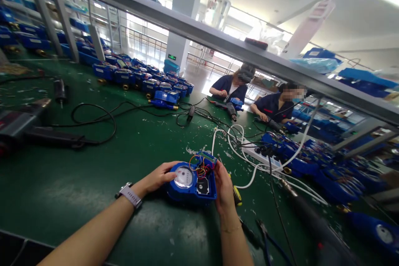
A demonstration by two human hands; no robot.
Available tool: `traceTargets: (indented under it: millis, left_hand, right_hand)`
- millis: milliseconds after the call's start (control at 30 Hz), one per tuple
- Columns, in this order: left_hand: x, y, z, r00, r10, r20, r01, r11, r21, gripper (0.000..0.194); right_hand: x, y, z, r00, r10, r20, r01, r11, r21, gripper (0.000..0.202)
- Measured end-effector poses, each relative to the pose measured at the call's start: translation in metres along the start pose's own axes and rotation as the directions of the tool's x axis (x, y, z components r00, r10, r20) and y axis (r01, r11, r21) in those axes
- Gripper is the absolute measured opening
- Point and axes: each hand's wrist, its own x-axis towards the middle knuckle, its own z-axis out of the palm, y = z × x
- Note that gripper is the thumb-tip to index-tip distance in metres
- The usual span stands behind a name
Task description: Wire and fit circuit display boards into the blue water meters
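Observation:
A blue water meter (pixel 190 194) with a round clear dial sits between my hands, low over the bench. Its box-shaped right part is uncovered, and red, yellow and black wires (pixel 202 167) run inside it up to a small circuit board (pixel 207 157) at the top edge. My left hand (pixel 161 176) grips the meter's left side, thumb by the dial. Around the right wall of the box, my right hand (pixel 223 183) is closed, its fingertips near the circuit board. A yellow-and-black handled tool (pixel 237 196) lies just beyond my right wrist, partly hidden.
Pliers (pixel 268 239) and a dark heat gun (pixel 314 224) lie at the right. A white power strip (pixel 262 156) with looping cables is beyond. At left are another heat gun (pixel 28 126) and an electric screwdriver (pixel 60 90). Many blue meters (pixel 140 75) stand behind; two people work across.

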Motion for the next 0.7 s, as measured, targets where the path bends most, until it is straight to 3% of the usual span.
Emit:
traceTargets:
  millis: [267,567,700]
  left_hand:
    - [0.000,0.010,0.002,1.000,-0.014,-0.001,0.014,0.999,0.043,0.072]
    - [-0.002,0.014,0.005,0.999,-0.034,0.001,0.034,0.999,0.023,0.069]
    - [-0.002,0.011,0.003,0.999,-0.025,-0.022,0.026,0.998,0.050,0.071]
  right_hand:
    - [-0.007,-0.001,-0.006,0.999,0.041,0.033,-0.042,0.999,0.028,0.040]
    - [-0.008,0.002,-0.014,0.998,-0.009,0.066,0.008,1.000,0.014,0.038]
    - [-0.009,-0.005,-0.018,0.996,-0.046,0.072,0.046,0.999,-0.005,0.047]
